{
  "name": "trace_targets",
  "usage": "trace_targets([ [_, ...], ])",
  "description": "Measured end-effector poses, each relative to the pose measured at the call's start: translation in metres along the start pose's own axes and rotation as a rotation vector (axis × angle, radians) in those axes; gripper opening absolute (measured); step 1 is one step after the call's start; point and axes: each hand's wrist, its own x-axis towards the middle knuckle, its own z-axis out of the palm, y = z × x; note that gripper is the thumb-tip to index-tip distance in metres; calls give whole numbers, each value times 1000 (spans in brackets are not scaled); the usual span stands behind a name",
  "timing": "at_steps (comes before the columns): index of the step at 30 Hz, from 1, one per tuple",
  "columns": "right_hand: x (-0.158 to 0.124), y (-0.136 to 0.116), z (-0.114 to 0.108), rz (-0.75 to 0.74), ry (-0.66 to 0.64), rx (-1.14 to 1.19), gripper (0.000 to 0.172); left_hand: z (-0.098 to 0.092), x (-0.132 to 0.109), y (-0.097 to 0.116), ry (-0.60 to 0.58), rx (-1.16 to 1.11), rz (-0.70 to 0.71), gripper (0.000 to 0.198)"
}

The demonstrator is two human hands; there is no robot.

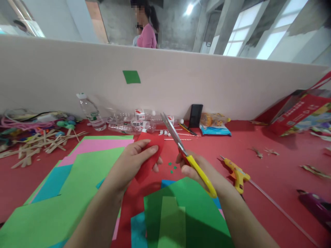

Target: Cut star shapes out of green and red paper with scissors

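My left hand (137,162) pinches a piece of red paper (152,143), thumb on top and fingers behind it. In my right hand (193,165) is a pair of scissors (178,141) with yellow handles, blades pointing up and away to the left. The blades look closed and stand apart from the paper. Tiny green paper bits (170,167) lie on the red table between my hands. Nearer to me is a stack of green sheets (199,206) with blue paper (138,227) under it. Large light green sheets (95,172) spread out on the left.
A yellow glue gun (236,174) lies at right, a purple tool (314,206) beyond it. Plastic bottles (129,127), a phone (196,116) and a snack pack (215,130) line the white partition (165,79). Wooden sticks (51,141) heap at left; a red box (302,113) leans at right.
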Motion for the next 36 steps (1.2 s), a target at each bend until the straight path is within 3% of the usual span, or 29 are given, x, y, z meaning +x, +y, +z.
trace_targets([
  [3,-4,-10,-4,45,-152,-92,71,-7,-2,0,74,-27,54,19],
  [6,-6,-21,-1,93,-206,-125,78,-7,-3,0,101,-17,101,19],
  [17,-10,-19,9,37,-242,-13,72,-8,-11,11,106,129,145,20],
  [25,-10,-9,17,-7,-238,46,63,-10,-13,9,108,99,126,16],
  [36,-12,-17,18,39,-254,71,68,-16,-16,12,88,92,96,20],
])
